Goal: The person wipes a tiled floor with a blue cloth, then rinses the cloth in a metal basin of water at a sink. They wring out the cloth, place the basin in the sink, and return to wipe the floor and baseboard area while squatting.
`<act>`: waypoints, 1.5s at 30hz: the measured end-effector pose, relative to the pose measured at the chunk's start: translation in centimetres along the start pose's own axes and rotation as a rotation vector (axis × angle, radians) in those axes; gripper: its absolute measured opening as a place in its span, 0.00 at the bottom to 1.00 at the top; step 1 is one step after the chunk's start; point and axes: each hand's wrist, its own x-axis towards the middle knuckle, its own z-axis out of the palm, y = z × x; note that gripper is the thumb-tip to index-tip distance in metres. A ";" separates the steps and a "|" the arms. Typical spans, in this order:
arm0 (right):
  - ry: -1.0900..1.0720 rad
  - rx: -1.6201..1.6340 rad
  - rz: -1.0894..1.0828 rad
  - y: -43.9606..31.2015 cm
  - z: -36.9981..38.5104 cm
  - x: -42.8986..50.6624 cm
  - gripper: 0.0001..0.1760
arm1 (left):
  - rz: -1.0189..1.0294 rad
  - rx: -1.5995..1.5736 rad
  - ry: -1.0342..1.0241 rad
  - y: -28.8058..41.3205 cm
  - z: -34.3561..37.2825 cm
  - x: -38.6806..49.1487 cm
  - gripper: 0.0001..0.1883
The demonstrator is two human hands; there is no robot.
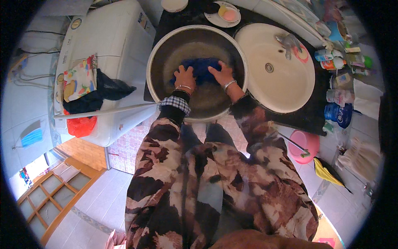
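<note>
A large round metal basin [199, 115] stands on the dark countertop in front of me, with what looks like water in it. Inside lies a dark blue cloth [203, 69]. On the cloth's left end rests my left hand [184, 77], fingers spread and bent. My right hand [223, 74] touches its right end with the thumb and fingers apart. Both hands are over the basin, a bracelet on each wrist. Whether the fingertips pinch any fabric cannot be told.
Right of the basin is a washbasin [289, 90] with a metal faucet [287, 43]. A plate [211, 20] with soap-like pieces sits behind. At left, a washing machine [124, 34] bears cloths [80, 81] and a red plastic bag [81, 125]. Several bottles [331, 59] line the right edge.
</note>
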 end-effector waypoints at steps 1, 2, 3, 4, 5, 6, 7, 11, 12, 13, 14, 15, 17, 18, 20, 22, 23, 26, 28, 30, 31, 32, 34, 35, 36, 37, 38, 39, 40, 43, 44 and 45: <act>-0.080 0.160 0.182 0.5 0.6 0.8 0.35 | -0.014 0.028 0.004 0.6 0.4 0.3 0.19; -0.186 0.398 0.326 1.4 0.3 1.3 0.34 | 0.045 -0.102 0.010 1.5 0.8 0.4 0.20; -0.299 0.615 0.487 0.5 0.7 1.3 0.33 | 0.077 -0.217 0.030 1.7 0.7 0.4 0.20; -0.459 0.899 0.616 -2.7 -0.5 -0.1 0.32 | 0.095 -0.331 0.052 1.5 0.8 0.1 0.21; -0.588 1.183 0.755 -4.2 -2.1 -1.1 0.31 | 0.177 -0.401 0.140 3.8 -1.3 -1.1 0.20; -0.652 1.278 0.664 -4.3 -2.4 -1.0 0.27 | 0.211 -0.422 0.194 5.3 -2.9 -2.0 0.19; -0.694 1.361 0.587 -4.7 -3.1 -1.8 0.27 | 0.239 -0.446 0.247 6.2 -3.6 -2.8 0.19; -0.653 1.351 0.357 -6.5 -3.4 -3.2 0.26 | 0.144 -0.451 0.357 9.2 -4.1 -3.5 0.16; -0.602 1.262 0.320 -5.9 -2.5 -2.4 0.26 | 0.135 -0.460 0.413 9.8 -4.1 -3.3 0.14; -0.558 1.168 0.288 -5.1 -1.5 -1.7 0.25 | 0.122 -0.462 0.465 10.0 -3.9 -3.2 0.12; -0.517 1.084 0.257 -4.2 -0.6 -1.0 0.25 | 0.068 -0.513 0.442 10.0 -3.8 -3.1 0.11; -0.512 1.042 0.251 -3.8 0.9 -0.5 0.25 | -0.001 -0.546 0.430 9.2 -3.7 -2.8 0.11; -0.475 1.097 0.331 -3.1 0.9 0.5 0.24 | -0.013 -0.549 0.400 8.9 -3.9 -1.7 0.14; -0.484 1.120 0.360 -3.8 0.7 0.3 0.24 | 0.003 -0.492 0.388 7.5 -3.4 -0.8 0.16; -0.368 0.917 0.371 -6.1 -0.5 -0.7 0.25 | -0.042 -0.427 0.371 4.5 -2.0 1.1 0.21; -0.244 0.577 0.307 -8.3 -2.1 -2.3 0.28 | -0.165 -0.406 0.334 0.6 0.2 2.6 0.25; -0.251 0.587 0.334 -9.6 -3.1 -3.0 0.28 | -0.247 -0.417 0.337 -0.6 -0.7 2.2 0.27; -0.197 0.600 0.382 -7.9 -5.0 -3.0 0.32 | -0.429 -0.421 0.127 -1.9 -1.7 2.3 0.27; -0.167 0.554 0.324 -4.4 -3.8 -1.5 0.35 | -0.341 -0.096 0.252 -0.9 1.5 1.4 0.23; -0.256 0.705 0.538 -4.7 -4.4 -2.2 0.33 | -0.224 -0.112 0.163 1.5 3.3 0.7 0.17; -0.348 0.767 0.637 -6.2 -3.6 -2.7 0.33 | -0.093 -0.208 0.264 1.5 3.0 -0.1 0.18; -0.465 0.943 0.649 -4.0 -3.2 -1.7 0.30 | 0.087 -0.314 0.348 3.5 2.5 -0.6 0.18; -0.713 1.298 0.649 1.2 -1.8 1.1 0.26 | 0.266 -0.539 0.347 7.7 0.3 -1.4 0.14; -0.753 1.406 0.647 2.0 -1.9 1.3 0.26 | 0.292 -0.529 0.334 9.4 -0.6 -2.0 0.14; -0.800 1.477 0.635 0.5 -1.8 0.7 0.26 | 0.299 -0.500 0.341 10.3 -1.9 -2.7 0.14; -0.800 1.503 0.611 -1.0 -1.7 -0.1 0.26 | 0.306 -0.473 0.346 10.9 -3.0 -3.3 0.14; -0.805 1.523 0.592 -2.9 -1.9 -1.3 0.25 | 0.193 -0.524 0.356 11.3 -4.3 -3.9 0.14; -0.784 1.543 0.571 -3.5 -2.3 -1.7 0.25 | 0.100 -0.582 0.352 12.2 -5.0 -4.1 0.14; -0.763 1.550 0.560 -3.7 -2.1 -1.5 0.25 | 0.006 -0.640 0.345 12.7 -5.2 -4.2 0.14; -0.675 1.530 0.506 -3.6 -1.9 -1.7 0.25 | -0.059 -0.491 0.328 11.6 -3.7 -2.7 0.13; -0.629 1.488 0.504 -4.1 -1.9 -2.0 0.25 | -0.092 -0.438 0.421 11.4 -3.4 -2.1 0.13; -0.579 1.466 0.506 -4.5 -2.1 -2.1 0.24 | -0.019 -0.413 0.369 10.2 -3.1 -1.1 0.13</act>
